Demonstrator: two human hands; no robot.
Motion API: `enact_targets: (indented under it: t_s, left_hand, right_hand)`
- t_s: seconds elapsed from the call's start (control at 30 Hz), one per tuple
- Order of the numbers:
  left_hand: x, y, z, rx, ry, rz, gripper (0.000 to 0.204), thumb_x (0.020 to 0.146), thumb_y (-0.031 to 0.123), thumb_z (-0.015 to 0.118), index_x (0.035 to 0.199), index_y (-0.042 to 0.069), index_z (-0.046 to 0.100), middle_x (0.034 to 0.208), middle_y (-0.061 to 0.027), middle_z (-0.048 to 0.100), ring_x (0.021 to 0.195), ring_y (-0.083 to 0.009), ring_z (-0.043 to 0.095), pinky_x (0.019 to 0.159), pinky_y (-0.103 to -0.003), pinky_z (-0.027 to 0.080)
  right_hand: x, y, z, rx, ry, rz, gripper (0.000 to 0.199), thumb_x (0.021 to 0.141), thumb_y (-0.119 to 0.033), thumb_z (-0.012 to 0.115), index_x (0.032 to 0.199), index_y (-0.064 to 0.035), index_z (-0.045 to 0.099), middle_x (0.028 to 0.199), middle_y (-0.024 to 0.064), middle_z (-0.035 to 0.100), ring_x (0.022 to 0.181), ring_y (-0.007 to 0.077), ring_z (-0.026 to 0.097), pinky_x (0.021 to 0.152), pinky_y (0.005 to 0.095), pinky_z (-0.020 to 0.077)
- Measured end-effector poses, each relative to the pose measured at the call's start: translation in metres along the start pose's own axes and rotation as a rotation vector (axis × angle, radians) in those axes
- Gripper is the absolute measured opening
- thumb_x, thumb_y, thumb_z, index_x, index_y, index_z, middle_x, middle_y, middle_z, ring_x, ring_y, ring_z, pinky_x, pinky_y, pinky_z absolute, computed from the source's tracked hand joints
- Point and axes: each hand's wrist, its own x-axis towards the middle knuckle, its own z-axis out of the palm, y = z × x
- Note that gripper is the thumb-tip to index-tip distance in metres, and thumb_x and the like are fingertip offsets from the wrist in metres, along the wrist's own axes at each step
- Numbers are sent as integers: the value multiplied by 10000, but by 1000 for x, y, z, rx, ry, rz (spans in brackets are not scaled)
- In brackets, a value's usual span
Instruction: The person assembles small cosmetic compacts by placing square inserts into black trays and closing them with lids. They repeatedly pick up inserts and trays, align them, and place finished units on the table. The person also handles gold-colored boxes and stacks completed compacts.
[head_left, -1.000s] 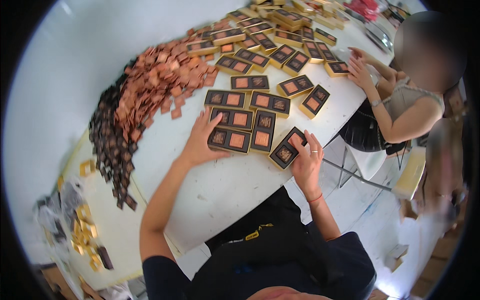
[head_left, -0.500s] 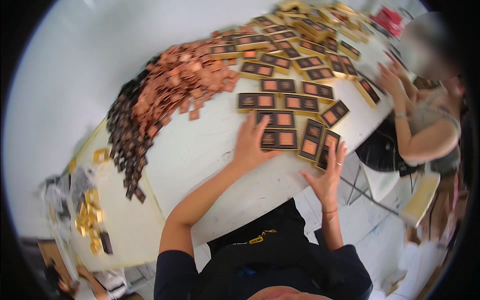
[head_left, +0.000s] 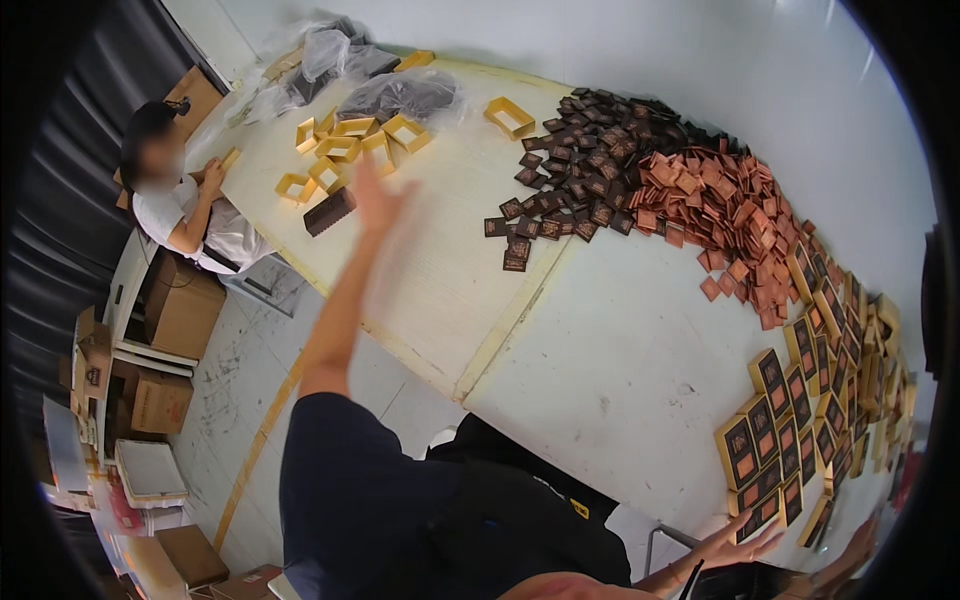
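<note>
Frames (head_left: 414, 145), hollow, rectangular, gold, seemingly card, lie far left on our white counter (head_left: 620, 340); our left hand (head_left: 377, 200), spread, seemingly empty, should pinch their walls gently; our splayed right hand (head_left: 728, 548) holds nothing.

Gold is being shown by the frames (head_left: 498, 124), dark brown by one pile of squares (head_left: 600, 165) and copper-orange by another pile (head_left: 730, 195). Black-and-orange faces are being edged in gold on the boxes (head_left: 740, 449). Off-white is being shown by the tabletop (head_left: 620, 330), yellow by its seam (head_left: 520, 315).
</note>
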Motion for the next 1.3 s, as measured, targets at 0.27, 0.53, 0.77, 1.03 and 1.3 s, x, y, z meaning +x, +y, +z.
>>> enact_targets:
  t_s: [0.27, 0.53, 0.77, 1.03, 1.3]
  left_hand:
    - [66, -208, -48, 230, -168, -273, 898, 821, 768, 582, 1535, 263, 381, 1616, -192, 279, 1452, -525, 236, 1167, -599, 233]
    - [144, -256, -15, 318, -375, -571, 937, 793, 845, 501, 1529, 273, 415, 1592, -195, 337, 1449, -500, 281, 1164, -583, 249]
    - [132, -311, 12, -231, -633, -323, 673, 933, 623, 533, 1450, 193, 539, 1438, -145, 557, 1392, -269, 458, 1170, -515, 279]
    - [111, -180, 26, -398, 163, -50, 595, 975, 475, 578, 1466, 149, 496, 1580, -206, 349, 1490, -420, 230, 1219, -517, 146]
    - [247, -310, 81, 84, -231, -238, 696, 902, 672, 556, 1382, 169, 589, 1483, -256, 456, 1413, -398, 364, 1167, -507, 275]
  right_hand:
    - [51, -258, 50, 775, -547, -578, 606, 837, -64, 729, 1408, -44, 525, 1562, 229, 336, 1483, 402, 252, 1189, 514, 216]
    - [19, -422, 120, 900, -786, -978, 662, 832, -270, 797, 1409, -87, 531, 1533, 207, 369, 1457, 471, 244, 1166, 548, 253]
    - [7, -596, 263, 988, -963, -932, 724, 839, -417, 776, 1424, -95, 496, 1484, 254, 431, 1424, 491, 305, 1180, 512, 262]
    - [-2, -703, 358, 804, -996, -547, 911, 769, -671, 710, 1370, -4, 556, 1275, 219, 644, 1191, 388, 602, 1064, 460, 408]
    - [5, -711, 429, 525, -1171, -1157, 595, 812, -628, 641, 1116, -122, 722, 1102, 228, 693, 1030, 400, 655, 935, 486, 491]
